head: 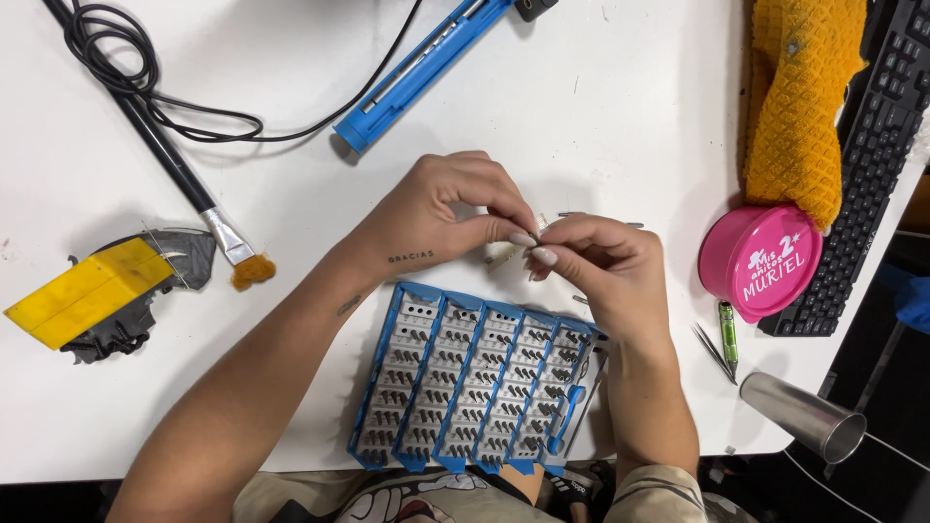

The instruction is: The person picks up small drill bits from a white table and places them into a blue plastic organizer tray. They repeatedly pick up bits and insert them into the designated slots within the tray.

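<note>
Plainly, the head view looks straight down on a white worktop (601, 116) with both hands meeting just above its middle. The left hand (441, 213) and right hand (601, 257) have their fingertips pinched together on a small, thin metal piece (536, 232) — too tiny to say what it is; both hands are closed around it, thumbs and forefingers touching. The piece sits between the two hands, raised a little over the worktop, just beyond the far edge of a blue plastic bit tray (480, 387) with grey slotted rows full of small dark screwdriver bits. That tray lies flat near the worktop's near edge, between the two forearms.

To the left rests a yellow block wrapped in grey tape (97, 295), and beside it a black-handled brush with orange bristles (208, 218). A black cable (145, 82) loops at the far left corner, near a long blue plastic tool (421, 68) lying slantwise.

On the right — well apart from the hands — stands a round pink lidded tub (760, 261), touching a mustard-yellow textured cloth (799, 107). A black keyboard (867, 165) runs along the right edge. Near the tub lie a small green pen-like tool (728, 334) and thin metal tweezers (712, 351), with a shiny metal cone-shaped nozzle (802, 415) at the corner.
</note>
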